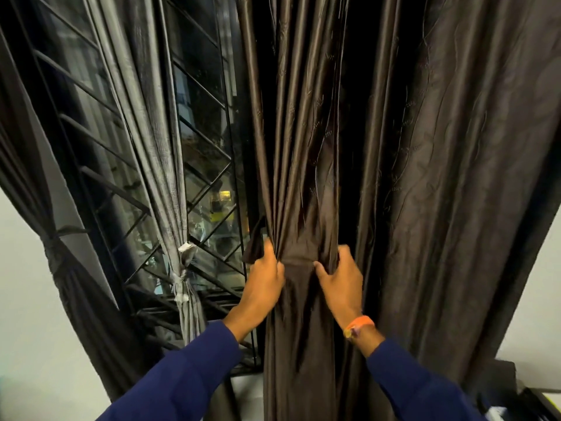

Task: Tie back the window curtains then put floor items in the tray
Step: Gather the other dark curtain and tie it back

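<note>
Curtains were noted from left to right. A dark curtain (69, 268) at the far left was already tied back, and a grey curtain (182, 268) beside it was knotted in front of the window grille (209, 165). The brown curtain (303, 177) at centre was gathered into a bundle, with a band (299, 259) of like fabric wrapped across it. The left hand (265, 278) was curled round the band's left end; the right hand (340, 279) pinched fabric at the band's right side. No knot was visible. Slippage was judged the main risk: the cloth looked slick, so folds could spill if either grip eased. A loose panel (455, 208) at the right remained ungathered and could be missed. Tray and floor items were not seen.
</note>
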